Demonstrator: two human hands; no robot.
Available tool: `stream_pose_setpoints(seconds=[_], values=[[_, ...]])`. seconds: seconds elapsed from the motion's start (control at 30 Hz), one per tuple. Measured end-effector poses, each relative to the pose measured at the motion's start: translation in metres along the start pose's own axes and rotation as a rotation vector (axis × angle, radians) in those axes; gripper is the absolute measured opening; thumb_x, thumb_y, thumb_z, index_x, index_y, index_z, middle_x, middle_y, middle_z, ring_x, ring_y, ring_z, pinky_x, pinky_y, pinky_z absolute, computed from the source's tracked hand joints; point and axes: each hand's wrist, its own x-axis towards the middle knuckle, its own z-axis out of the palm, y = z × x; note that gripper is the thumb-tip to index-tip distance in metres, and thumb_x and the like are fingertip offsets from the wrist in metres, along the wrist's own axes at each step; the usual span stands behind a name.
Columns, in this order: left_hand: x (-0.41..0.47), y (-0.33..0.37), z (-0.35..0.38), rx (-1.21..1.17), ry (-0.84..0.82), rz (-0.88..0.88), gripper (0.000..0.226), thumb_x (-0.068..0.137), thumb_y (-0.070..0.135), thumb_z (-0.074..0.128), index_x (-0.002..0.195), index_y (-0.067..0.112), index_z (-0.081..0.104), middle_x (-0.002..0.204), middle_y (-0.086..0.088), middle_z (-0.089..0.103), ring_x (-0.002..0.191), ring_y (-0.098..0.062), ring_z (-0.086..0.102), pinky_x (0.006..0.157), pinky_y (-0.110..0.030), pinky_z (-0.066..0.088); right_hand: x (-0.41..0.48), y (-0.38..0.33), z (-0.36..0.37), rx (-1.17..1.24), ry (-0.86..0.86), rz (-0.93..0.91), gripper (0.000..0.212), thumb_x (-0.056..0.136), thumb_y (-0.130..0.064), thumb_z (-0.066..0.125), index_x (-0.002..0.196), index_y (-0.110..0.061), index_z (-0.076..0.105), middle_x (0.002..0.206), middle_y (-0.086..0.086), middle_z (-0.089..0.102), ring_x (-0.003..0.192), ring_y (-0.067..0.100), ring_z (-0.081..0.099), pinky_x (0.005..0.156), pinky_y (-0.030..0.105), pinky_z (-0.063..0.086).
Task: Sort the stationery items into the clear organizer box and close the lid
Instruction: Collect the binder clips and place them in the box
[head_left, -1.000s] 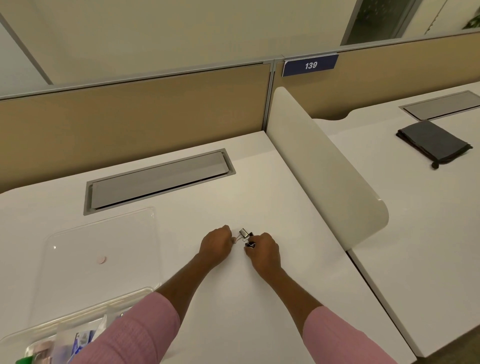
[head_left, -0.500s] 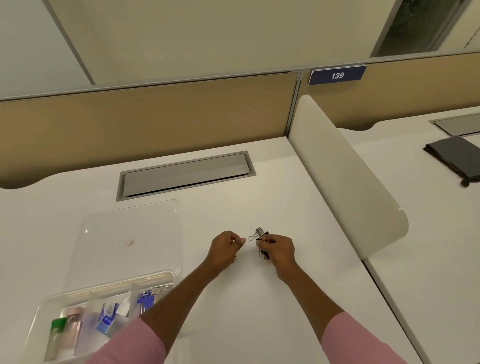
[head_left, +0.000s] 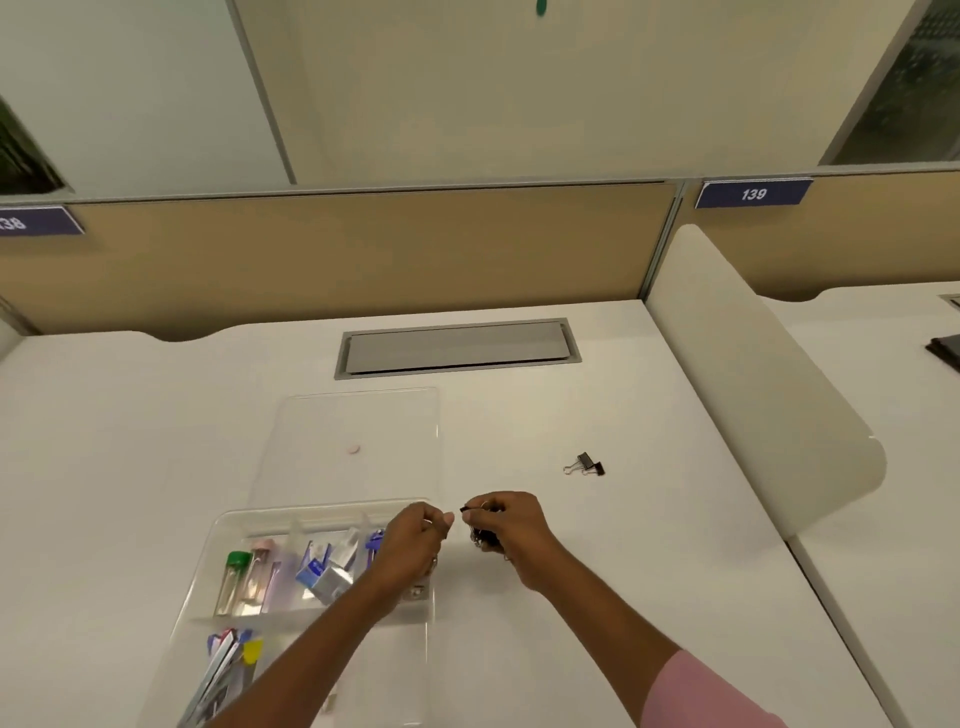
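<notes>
The clear organizer box (head_left: 224, 525) stands at the front left of the white desk, its compartments holding small bottles, packets and coloured items. Its clear lid (head_left: 358, 441) lies open flat behind it. My left hand (head_left: 415, 543) hovers over the box's right end, fingers curled, with a bit of silver wire showing between them. Just to its right, my right hand (head_left: 511, 527) grips a bunch of black binder clips (head_left: 482, 538). Two more binder clips (head_left: 585, 464) lie loose on the desk to the far right of my hands.
A grey cable hatch (head_left: 457, 345) is set into the desk behind the lid. A rounded white divider (head_left: 753, 374) borders the desk on the right, and a tan partition runs along the back. A small pink disc (head_left: 354, 449) shows at the lid.
Both hands have drawn back and left from the spot where the clips lay, toward the box's right end. Two clips stay on the desk. The view has swung left.
</notes>
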Motion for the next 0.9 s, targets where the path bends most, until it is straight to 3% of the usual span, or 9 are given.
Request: stream_pose_setpoints(seconds=[0.1,0.23,0.4,0.57,0.9], values=[[-0.021,-0.017,-0.025,0.085,0.007,0.05,0.027,0.094,0.036,0.055,0.085,0.011,0.055,0.065,0.002,0.055,0.055,-0.009,0.048,0.05,-0.022,0.04,-0.014,0.006,0.025,-0.009,-0.021,0.011,0.014,0.075,-0.005,0.075,0.085,0.005,0.071,0.067,0.014,0.062,0.059,0.023,0.056,0.055,0.028,0.048],[-0.047,-0.031,-0.046,0.036,-0.079,0.079,0.028,0.096,0.031,0.053,0.077,0.011,0.049,0.057,-0.002,0.05,0.046,-0.009,0.045,0.044,-0.023,0.04,-0.032,0.017,0.053,-0.049,-0.031,0.019,0.015,0.075,-0.007,0.075,0.086,0.004,0.07,0.07,0.015,0.064,0.062,0.024,0.059,0.057,0.029,0.049],[-0.066,-0.046,-0.06,0.029,-0.108,0.058,0.027,0.098,0.029,0.049,0.09,0.003,0.052,0.057,-0.003,0.055,0.047,-0.011,0.05,0.047,-0.024,0.043,-0.058,0.028,0.078,-0.009,-0.036,0.025,0.009,0.079,-0.007,0.073,0.083,0.001,0.071,0.071,0.015,0.067,0.061,0.022,0.061,0.057,0.027,0.049],[-0.078,-0.058,-0.064,0.114,-0.095,0.062,0.022,0.099,0.029,0.045,0.094,0.009,0.051,0.062,-0.003,0.058,0.051,-0.011,0.052,0.049,-0.022,0.045,-0.074,0.044,0.094,0.008,0.009,0.034,0.014,0.079,-0.006,0.072,0.089,0.004,0.071,0.075,0.021,0.066,0.068,0.028,0.063,0.061,0.03,0.052],[-0.086,-0.062,-0.061,0.217,0.0,0.035,0.011,0.099,0.018,0.044,0.098,0.01,0.051,0.076,-0.011,0.066,0.056,-0.015,0.06,0.045,-0.021,0.046,-0.092,0.066,0.132,-0.149,0.307,-0.027,0.007,0.081,-0.008,0.069,0.086,-0.013,0.069,0.084,0.007,0.07,0.068,0.018,0.067,0.062,0.027,0.059]])
